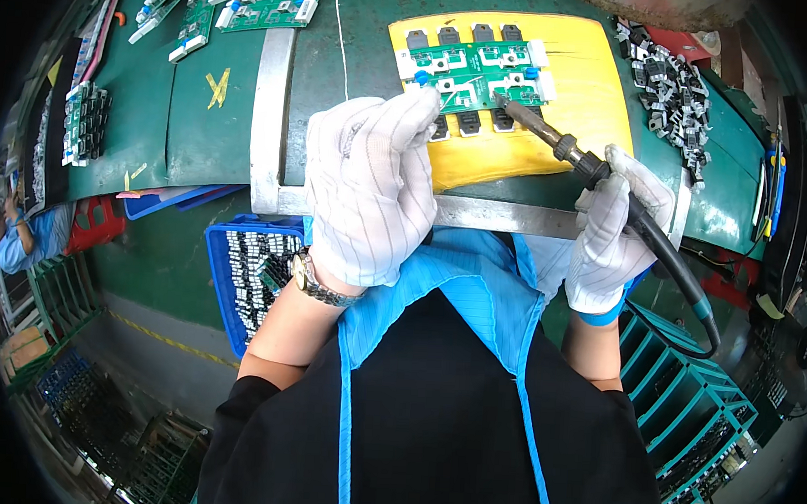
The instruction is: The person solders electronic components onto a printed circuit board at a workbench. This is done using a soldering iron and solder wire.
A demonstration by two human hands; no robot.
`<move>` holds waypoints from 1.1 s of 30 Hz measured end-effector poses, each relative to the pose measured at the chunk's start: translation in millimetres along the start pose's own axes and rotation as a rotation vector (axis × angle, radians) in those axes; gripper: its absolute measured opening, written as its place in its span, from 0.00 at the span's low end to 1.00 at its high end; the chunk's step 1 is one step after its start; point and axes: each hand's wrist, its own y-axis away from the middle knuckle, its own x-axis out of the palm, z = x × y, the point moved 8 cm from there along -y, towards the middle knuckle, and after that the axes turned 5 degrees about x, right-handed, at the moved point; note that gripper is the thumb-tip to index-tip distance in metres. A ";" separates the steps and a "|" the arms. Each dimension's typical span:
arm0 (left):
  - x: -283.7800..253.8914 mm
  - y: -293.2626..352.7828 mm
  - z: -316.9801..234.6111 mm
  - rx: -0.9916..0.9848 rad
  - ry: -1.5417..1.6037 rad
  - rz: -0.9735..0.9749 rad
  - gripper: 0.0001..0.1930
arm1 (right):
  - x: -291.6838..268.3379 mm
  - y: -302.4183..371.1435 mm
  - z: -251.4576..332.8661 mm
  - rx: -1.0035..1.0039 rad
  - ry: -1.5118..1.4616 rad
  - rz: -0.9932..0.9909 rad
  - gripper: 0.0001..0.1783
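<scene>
My right hand (619, 222), in a white striped glove, grips a soldering iron (569, 149) like a pen. The iron's tip rests at the lower middle of a green circuit board (477, 60), which carries white connectors and blue parts. Black components with metal tabs (470, 123) line the board's upper and lower edges. All of this lies on a yellow pad (595, 89). My left hand (371, 182), gloved too, is pinched at the board's left edge. A thin solder wire (343, 43) runs down from the far edge into this hand; its grip is partly hidden by the fingers.
More circuit boards (275, 8) lie at the far left. Black components are heaped (672, 93) on the right of the green bench. A blue bin (224, 284) of small parts stands below the bench's metal edge (515, 217). Another person (26, 237) sits far left.
</scene>
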 end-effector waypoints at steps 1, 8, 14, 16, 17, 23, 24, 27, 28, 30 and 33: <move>-0.8 0.4 0.2 -0.001 -0.003 -0.009 0.22 | 0.4 0.0 -0.5 0.028 -0.020 -0.006 0.12; 4.2 2.9 -2.3 0.002 -0.015 0.003 0.16 | 4.4 -0.9 1.7 0.109 -0.131 0.022 0.12; -13.4 5.1 -6.3 0.077 0.043 -0.058 0.24 | -6.2 -2.6 13.4 0.040 -0.225 -0.124 0.24; -15.2 0.9 -10.9 0.118 0.122 0.048 0.23 | -6.8 -3.3 20.3 -0.089 -0.294 -0.087 0.21; -13.6 -1.5 -18.0 0.155 0.202 0.158 0.23 | -6.1 -3.6 26.3 -0.153 -0.369 0.003 0.18; -20.4 -14.6 -56.4 0.347 0.299 0.060 0.14 | 29.6 -7.6 74.6 -0.579 0.122 0.283 0.17; -23.7 -16.2 -58.5 0.364 0.312 -0.001 0.12 | 29.2 -7.8 76.7 -0.567 0.140 0.274 0.18; -24.7 -17.9 -57.0 0.358 0.394 0.095 0.10 | 20.6 -11.8 74.3 -0.574 0.128 0.169 0.19; -25.8 -20.7 -58.8 0.380 0.405 0.180 0.11 | 22.6 -17.6 73.7 -0.443 0.067 0.249 0.19; -29.0 -21.1 -57.0 0.377 0.429 0.176 0.13 | 27.2 -15.0 68.2 -0.548 0.061 0.417 0.18; -20.0 -30.3 -45.5 0.279 0.307 0.415 0.09 | 22.4 -3.0 83.8 -0.533 0.068 0.310 0.13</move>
